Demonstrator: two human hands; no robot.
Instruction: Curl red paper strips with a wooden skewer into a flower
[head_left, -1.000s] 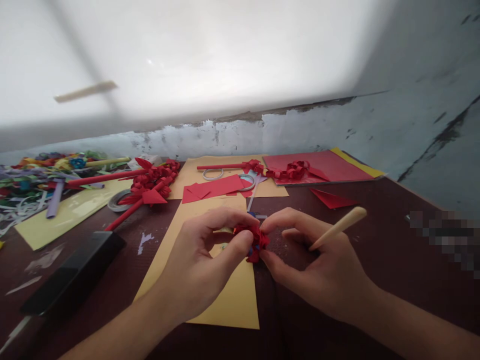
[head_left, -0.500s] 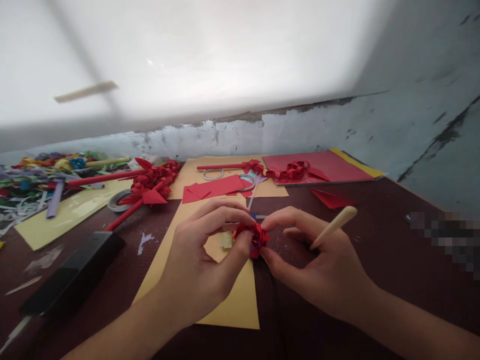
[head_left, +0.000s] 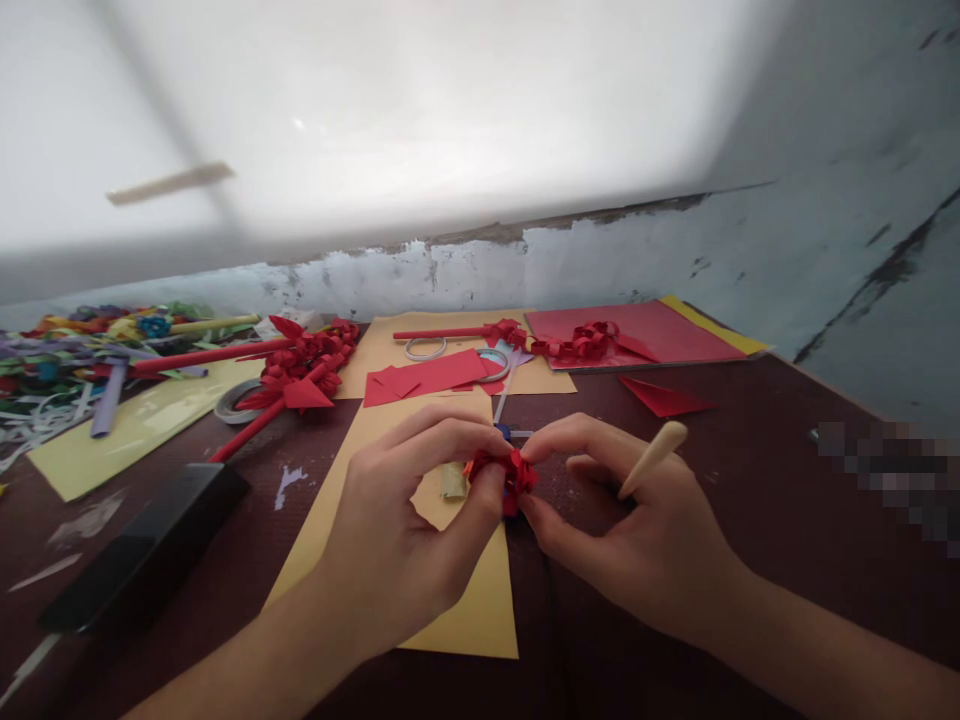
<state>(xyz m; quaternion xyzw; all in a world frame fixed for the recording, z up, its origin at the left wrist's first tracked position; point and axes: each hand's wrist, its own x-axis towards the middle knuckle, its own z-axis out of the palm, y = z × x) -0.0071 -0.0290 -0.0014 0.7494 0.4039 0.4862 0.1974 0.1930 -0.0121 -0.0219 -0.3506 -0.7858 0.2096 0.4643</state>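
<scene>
Between my two hands is a small red curled-paper flower [head_left: 517, 480], low over the right edge of a tan paper sheet [head_left: 465, 610]. My left hand [head_left: 420, 530] pinches its left side between thumb and fingers. On its right side, my right hand [head_left: 637, 530] closes thumb and forefinger at the petals. A pale wooden stick [head_left: 654, 458] with a rounded end is tucked in my right hand, pointing up and to the right. Just behind the flower lies a small blue thing [head_left: 502, 432], partly covered by my left fingers.
Red paper flowers on stems [head_left: 307, 365] lie at the left, by a black box [head_left: 150, 545] with a cable. Coloured paper strips [head_left: 52, 370] are heaped far left. Red paper pieces [head_left: 427, 378], tape rolls [head_left: 425, 348] and a red folder [head_left: 637, 330] lie along the back.
The stick in my right hand has tipped slightly to the left. Both hands stay at the red flower, with only tiny finger shifts.
</scene>
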